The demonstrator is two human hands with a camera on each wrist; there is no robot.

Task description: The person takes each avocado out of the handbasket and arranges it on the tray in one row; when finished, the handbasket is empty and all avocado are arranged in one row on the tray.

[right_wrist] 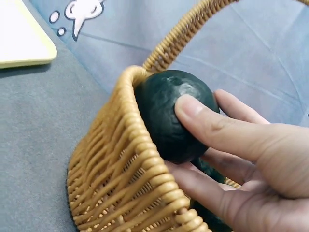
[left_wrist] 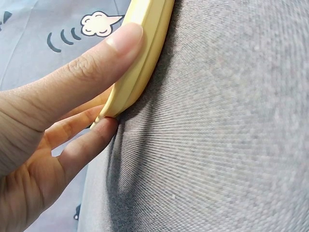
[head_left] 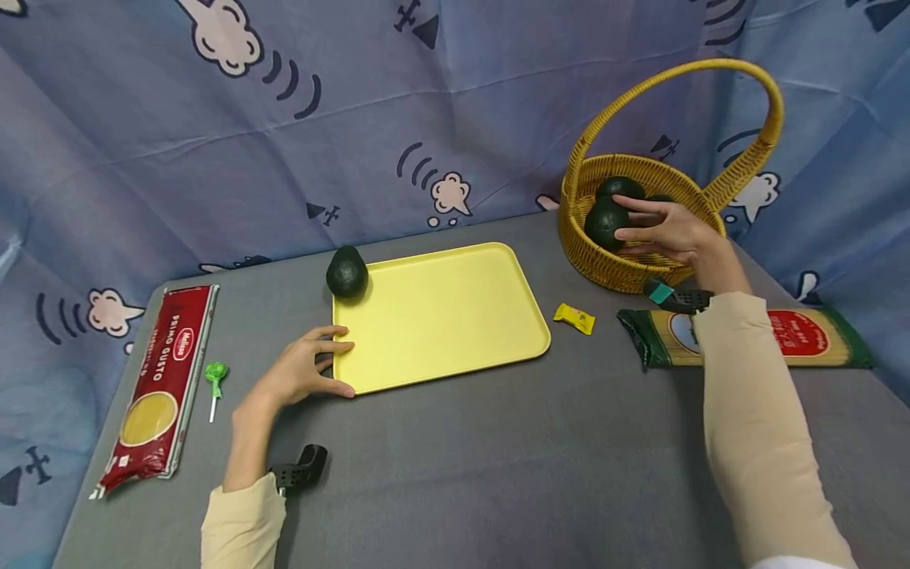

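So the right hand (head_left: 671,233) is inside the wicker basket (head_left: 604,269), thumb and fingers wrapped round one avocado (head_left: 604,223) that sits against the near-left wall of the basket; the wrist view shows the thumb (right_wrist: 203,113) pressed onto the dark skin and the other fingers cupping it from below, so that's a proper grip, not just a touch; a second avocado (head_left: 620,186) lies right behind it, deeper in the basket. The left hand (head_left: 302,371) is over at the near-left corner of the yellow tray (head_left: 441,316); thumb on top of the rim, fingers tucked under or against the edge, pinching it so it stays put on the grey bench (head_left: 455,474).

The bit that matters: the tray lies to the left of the gripped avocado, well apart from the basket, with a small yellow candy (head_left: 574,318) lying between them; the right hand is plainly the nearer one. Another avocado (head_left: 347,273) already sits at the tray's far-left corner. Also about: a red pasta packet (head_left: 159,379), a green lollipop (head_left: 216,378), and a green pasta packet (head_left: 746,338) under the right forearm.
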